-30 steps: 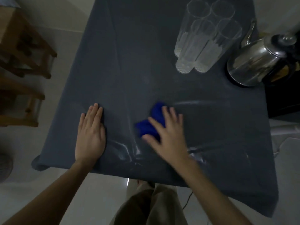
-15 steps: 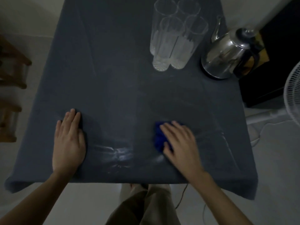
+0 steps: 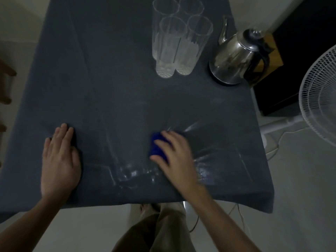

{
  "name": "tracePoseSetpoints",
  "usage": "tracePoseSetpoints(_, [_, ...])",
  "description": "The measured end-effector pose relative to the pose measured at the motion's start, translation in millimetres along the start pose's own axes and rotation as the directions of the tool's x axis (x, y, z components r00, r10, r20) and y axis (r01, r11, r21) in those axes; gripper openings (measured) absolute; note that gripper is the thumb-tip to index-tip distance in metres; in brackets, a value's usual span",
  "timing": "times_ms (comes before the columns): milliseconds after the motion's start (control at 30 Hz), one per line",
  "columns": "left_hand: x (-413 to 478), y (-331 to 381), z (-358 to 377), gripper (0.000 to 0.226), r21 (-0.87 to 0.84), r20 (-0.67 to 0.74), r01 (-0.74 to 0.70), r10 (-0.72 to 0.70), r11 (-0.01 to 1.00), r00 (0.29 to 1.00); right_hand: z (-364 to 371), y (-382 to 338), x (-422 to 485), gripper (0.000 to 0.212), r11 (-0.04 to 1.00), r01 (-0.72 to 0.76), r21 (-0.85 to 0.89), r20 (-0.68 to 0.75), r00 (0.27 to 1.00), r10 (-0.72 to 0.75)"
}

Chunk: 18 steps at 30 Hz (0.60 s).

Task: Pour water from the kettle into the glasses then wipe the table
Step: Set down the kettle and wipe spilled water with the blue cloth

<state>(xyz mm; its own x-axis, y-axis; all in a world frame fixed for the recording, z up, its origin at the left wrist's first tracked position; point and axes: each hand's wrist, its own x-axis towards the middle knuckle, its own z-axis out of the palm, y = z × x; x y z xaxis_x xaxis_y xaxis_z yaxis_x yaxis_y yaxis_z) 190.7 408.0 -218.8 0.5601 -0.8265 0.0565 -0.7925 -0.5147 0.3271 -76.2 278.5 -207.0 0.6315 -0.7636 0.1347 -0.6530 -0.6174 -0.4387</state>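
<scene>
A dark grey table [image 3: 118, 91] fills the view. My right hand [image 3: 174, 159] presses a blue cloth [image 3: 157, 148] flat on the table near its front edge; the hand covers most of the cloth. My left hand [image 3: 60, 160] lies flat, palm down, on the table at the front left, holding nothing. Several tall clear glasses [image 3: 178, 39] stand clustered at the back, with water in their lower parts. To their right stands a steel kettle [image 3: 234, 60] with a black handle. Wet streaks [image 3: 134, 173] shine on the table between my hands.
A white fan [image 3: 320, 99] stands on the floor to the right of the table. Behind the kettle is a black cabinet [image 3: 294, 70]. Wooden furniture [image 3: 5, 84] shows at the left edge. My legs and a cable are below the table's front edge.
My right hand slid the blue cloth to the right along the table's front part. My left hand stayed flat on the table. The camera view shifted right.
</scene>
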Motion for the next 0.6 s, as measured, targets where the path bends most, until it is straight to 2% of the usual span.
tracePoseSetpoints(100, [0.9,-1.8,3.0,0.056,-0.010,-0.015,-0.005,0.005,1.000,1.000,28.7,-59.4,8.0,0.037,0.984,0.136,0.118,0.050,0.988,-0.143])
tracePoseSetpoints(200, [4.3,-8.4,9.1,0.054,0.005,-0.030,-0.035,0.035,0.999,0.999,41.5,-85.9,4.1,0.038,0.975,0.125,0.184,0.040,0.990,-0.134])
tracePoseSetpoints(300, [4.5,-16.0,13.4,0.053,0.019,-0.036,-0.052,0.052,0.998,0.998,36.9,-74.1,-7.9,0.022,0.978,0.157,0.134,-0.039,0.987,-0.153])
tracePoseSetpoints(400, [5.0,-16.9,14.6,0.053,0.017,-0.038,-0.053,0.054,0.998,0.998,13.7,-29.3,-26.6,0.014,0.984,0.173,0.041,-0.097,0.981,-0.169])
tracePoseSetpoints(500, [4.7,-15.3,14.5,0.052,0.017,-0.044,-0.065,0.065,0.998,0.997,-25.0,35.9,-51.7,0.017,0.995,0.085,-0.044,-0.108,0.990,-0.090])
tracePoseSetpoints(600, [4.4,-17.6,14.8,0.053,-0.001,-0.042,-0.055,0.055,0.998,0.998,-64.7,98.3,-68.3,0.022,0.984,-0.155,-0.088,-0.155,0.978,0.140])
